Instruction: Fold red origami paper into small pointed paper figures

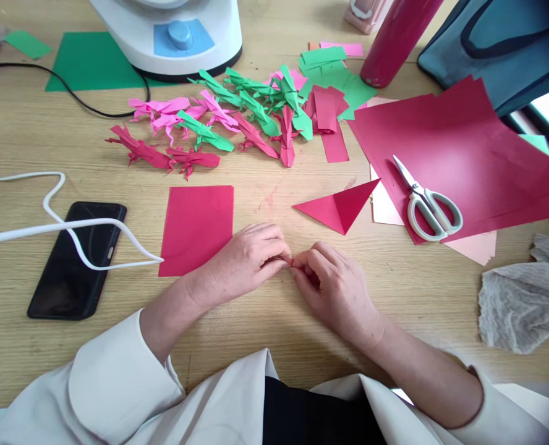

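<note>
My left hand (260, 254) and my right hand (332, 285) meet fingertip to fingertip low over the table, both pinched on a small piece of folded red paper (292, 262). Most of that piece is hidden by my fingers. Left of my hands lies a red paper rectangle (198, 225), its lower right part behind my left hand. Just beyond my right hand rests a red paper triangle (339, 205) with a crease down it. Farther back, several folded paper figures in red (140, 149), pink (161, 110) and green (204, 131) lie in a cluster.
White-handled scissors (429, 207) lie on large red sheets (441, 142) at right. A crumpled grey cloth (520, 303) is near the right edge. Left sits a black phone (77, 266) under a white cable (121, 225). Behind stand a white appliance (186, 46), a red bottle (397, 40) and a blue bag (501, 55).
</note>
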